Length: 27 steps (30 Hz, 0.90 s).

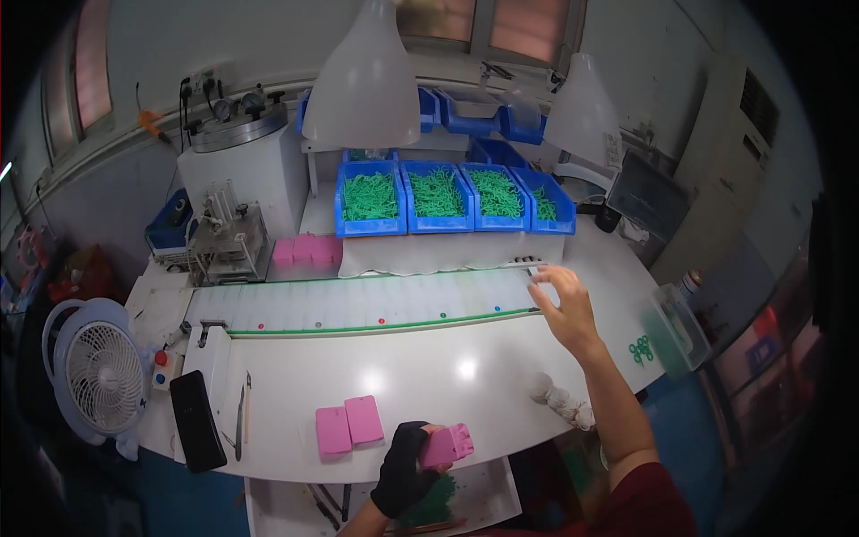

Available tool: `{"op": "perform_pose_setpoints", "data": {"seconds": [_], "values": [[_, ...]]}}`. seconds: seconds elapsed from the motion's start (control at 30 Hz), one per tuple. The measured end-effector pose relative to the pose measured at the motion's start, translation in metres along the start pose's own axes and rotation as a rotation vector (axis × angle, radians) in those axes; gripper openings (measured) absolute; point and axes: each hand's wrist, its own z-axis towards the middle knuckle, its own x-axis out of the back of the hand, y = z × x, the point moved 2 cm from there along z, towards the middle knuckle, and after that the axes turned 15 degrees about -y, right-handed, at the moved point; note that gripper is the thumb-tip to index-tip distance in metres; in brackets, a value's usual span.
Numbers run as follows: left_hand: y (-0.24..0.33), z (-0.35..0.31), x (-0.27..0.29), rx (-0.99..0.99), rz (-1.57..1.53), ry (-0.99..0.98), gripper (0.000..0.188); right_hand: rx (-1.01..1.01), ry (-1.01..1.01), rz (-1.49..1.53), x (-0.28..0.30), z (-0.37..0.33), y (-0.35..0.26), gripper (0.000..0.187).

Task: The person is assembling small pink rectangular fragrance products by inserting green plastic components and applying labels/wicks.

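My left hand, in a black glove with bare fingertips, is closed around a pink block near the table's front edge. The block's right end looks notched. Two more pink blocks lie side by side on the white table just left of that hand. My bare right hand is raised at the right end of a long white conveyor strip with green edges. Its thumb and forefinger are curved and apart, with nothing visible between them. Small coloured dots sit along the strip's near edge.
Blue bins of green pieces stand behind the strip, under white lamp shades. A black phone, tweezers and a fan are at left. White balls and green rings lie at right. Below, a drawer is pulled out.
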Motion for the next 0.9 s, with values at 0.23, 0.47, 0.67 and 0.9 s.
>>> {"op": "perform_pose_setpoints", "data": {"seconds": [0.23, 0.47, 0.67, 0.9], "values": [[-0.002, 0.017, -0.01, -0.104, 0.419, 0.13, 0.055, -0.337, -0.473, -0.218, -0.005, -0.168, 0.014, 0.053], [-0.028, 0.021, -0.01, 0.116, 0.309, 0.115, 0.063, 0.097, -0.127, 0.18, -0.017, -0.163, -0.055, 0.044], [-0.027, 0.021, -0.017, 0.113, 0.33, 0.051, 0.076, 0.327, -0.397, -0.121, -0.062, -0.172, -0.077, 0.042], [-0.033, 0.02, -0.011, 0.066, 0.262, 0.042, 0.077, 0.33, -0.255, -0.202, -0.051, -0.164, -0.064, 0.037]]}}
